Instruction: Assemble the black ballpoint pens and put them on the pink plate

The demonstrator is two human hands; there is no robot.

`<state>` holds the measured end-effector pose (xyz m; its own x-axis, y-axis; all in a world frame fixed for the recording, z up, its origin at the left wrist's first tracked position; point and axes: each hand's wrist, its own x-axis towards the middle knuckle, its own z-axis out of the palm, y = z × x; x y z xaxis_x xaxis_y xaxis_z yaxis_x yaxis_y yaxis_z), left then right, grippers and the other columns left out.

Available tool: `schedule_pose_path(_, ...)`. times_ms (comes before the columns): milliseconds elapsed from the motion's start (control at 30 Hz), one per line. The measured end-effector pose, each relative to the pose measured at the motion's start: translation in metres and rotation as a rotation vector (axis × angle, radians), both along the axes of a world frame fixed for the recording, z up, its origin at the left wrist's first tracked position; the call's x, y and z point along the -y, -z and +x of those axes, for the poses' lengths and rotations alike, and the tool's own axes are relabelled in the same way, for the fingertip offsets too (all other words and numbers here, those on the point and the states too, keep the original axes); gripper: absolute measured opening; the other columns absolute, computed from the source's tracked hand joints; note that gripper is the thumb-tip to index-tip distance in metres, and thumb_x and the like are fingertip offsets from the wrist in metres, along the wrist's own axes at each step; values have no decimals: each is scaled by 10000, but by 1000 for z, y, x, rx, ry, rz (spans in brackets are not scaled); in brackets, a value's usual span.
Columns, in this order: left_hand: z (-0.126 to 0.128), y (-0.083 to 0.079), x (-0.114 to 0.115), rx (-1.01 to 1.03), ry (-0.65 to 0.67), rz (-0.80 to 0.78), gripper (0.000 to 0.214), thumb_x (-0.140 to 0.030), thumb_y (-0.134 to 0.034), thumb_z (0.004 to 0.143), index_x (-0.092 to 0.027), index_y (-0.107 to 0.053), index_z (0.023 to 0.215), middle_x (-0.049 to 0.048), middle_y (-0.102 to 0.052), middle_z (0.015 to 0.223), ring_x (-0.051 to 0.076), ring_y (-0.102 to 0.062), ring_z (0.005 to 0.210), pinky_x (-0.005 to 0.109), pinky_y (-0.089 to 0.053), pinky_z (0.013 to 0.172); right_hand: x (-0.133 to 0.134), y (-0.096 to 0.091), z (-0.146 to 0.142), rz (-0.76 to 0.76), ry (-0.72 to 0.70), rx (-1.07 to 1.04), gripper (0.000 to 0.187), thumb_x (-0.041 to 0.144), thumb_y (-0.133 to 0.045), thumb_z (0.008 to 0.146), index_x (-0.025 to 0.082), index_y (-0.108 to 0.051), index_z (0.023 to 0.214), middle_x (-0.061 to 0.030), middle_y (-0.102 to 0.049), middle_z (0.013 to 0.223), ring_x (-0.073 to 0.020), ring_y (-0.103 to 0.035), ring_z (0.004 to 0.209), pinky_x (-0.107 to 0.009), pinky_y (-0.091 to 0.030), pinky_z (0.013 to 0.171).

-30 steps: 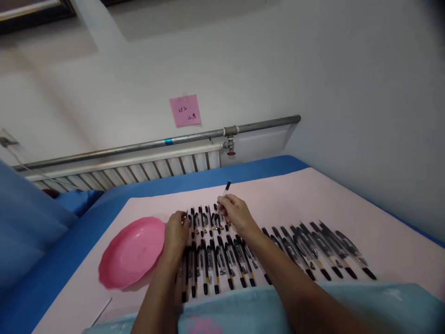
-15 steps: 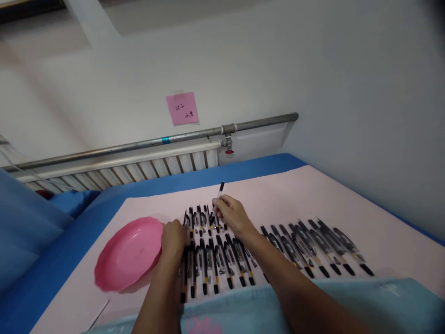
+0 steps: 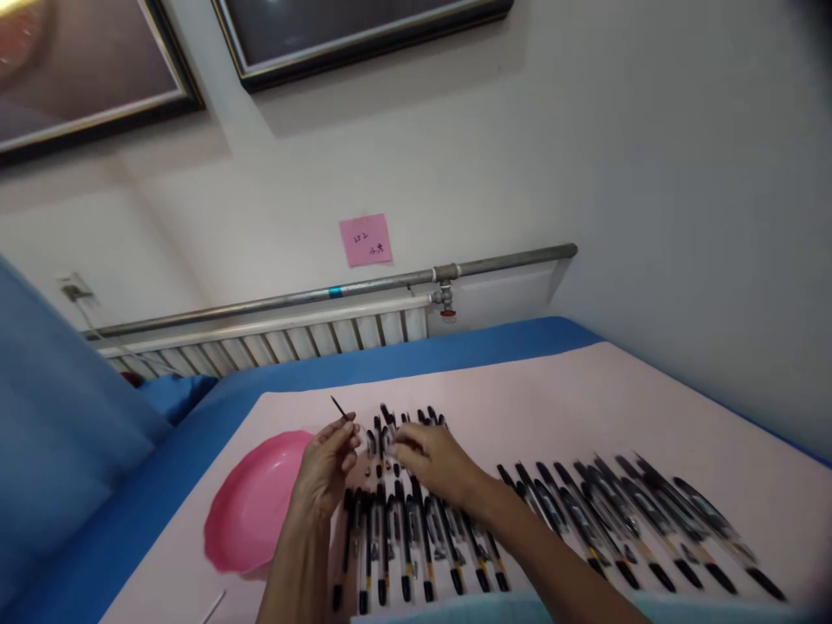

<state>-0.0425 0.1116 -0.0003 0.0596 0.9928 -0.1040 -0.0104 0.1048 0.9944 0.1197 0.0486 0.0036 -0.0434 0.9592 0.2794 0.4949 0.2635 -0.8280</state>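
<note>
My left hand is lifted a little off the pink sheet and pinches a thin dark pen refill that points up and to the left. My right hand lies low over the far row of black pens, fingers curled on pen parts I cannot make out. A nearer row of pens lies under both wrists. More pens stretch in a row to the right.
A pink plastic dish sits left of my left hand. The pink sheet covers a blue surface. A radiator and pipe run along the far wall, with a pink note above. A thin stick lies near the front left.
My left hand rose from the pens with a thin refill pinched in it. My right hand lowered the pen it held upright down to the far row. The view tilted upward.
</note>
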Motion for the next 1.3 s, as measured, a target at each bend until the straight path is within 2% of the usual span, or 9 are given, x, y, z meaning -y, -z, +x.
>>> schedule_pose_path(100, -9, -2, 7, 539, 9, -132, 189, -151, -619, 695, -155, -579, 880, 14, -620, 762, 83, -599, 650, 188, -459, 557, 4, 1, -8, 27, -111, 142, 142, 238, -477, 787, 187, -606, 754, 5, -599, 695, -120, -519, 650, -210, -341, 579)
schedule_pose_path(200, -15, -3, 14, 697, 40, -148, 217, -165, -662, 675, -189, -577, 873, 4, -637, 788, 141, -631, 782, 274, -504, 690, 6, 1, -14, 44, -145, 248, 149, 205, -470, 792, 181, -616, 778, -15, -618, 740, -133, -536, 692, -216, -349, 606)
schedule_pose_path(367, -18, -6, 21, 700, 1, -105, 232, -170, -666, 675, -192, -569, 885, 11, -645, 779, 162, -641, 817, 280, -512, 703, 9, -1, -20, 66, -128, 335, 139, 184, -470, 789, 176, -603, 753, -19, -616, 742, -136, -540, 700, -218, -356, 618)
schedule_pose_path(567, -18, -7, 20, 678, -20, -103, 247, -169, -659, 678, -197, -557, 901, 9, -641, 768, 168, -646, 813, 271, -516, 681, 9, 2, -20, 85, -152, 347, 165, 199, -456, 808, 193, -621, 818, -24, -636, 809, -142, -548, 746, -228, -366, 656)
schedule_pose_path(900, -17, -10, 24, 671, 8, -82, 293, -185, -689, 648, -190, -547, 904, 4, -634, 751, 167, -648, 781, 277, -511, 682, 9, 3, -19, 91, -145, 399, 178, 207, -446, 824, 193, -620, 860, -31, -632, 823, -146, -548, 762, -235, -362, 666)
schedule_pose_path(1300, -16, -6, 24, 482, -36, 41, 357, -305, -692, 633, -172, -542, 929, 10, -617, 777, 176, -655, 753, 252, -498, 623, 11, 6, -19, 128, -86, 561, 175, 241, -415, 849, 184, -570, 792, -43, -617, 804, -152, -553, 737, -239, -354, 631)
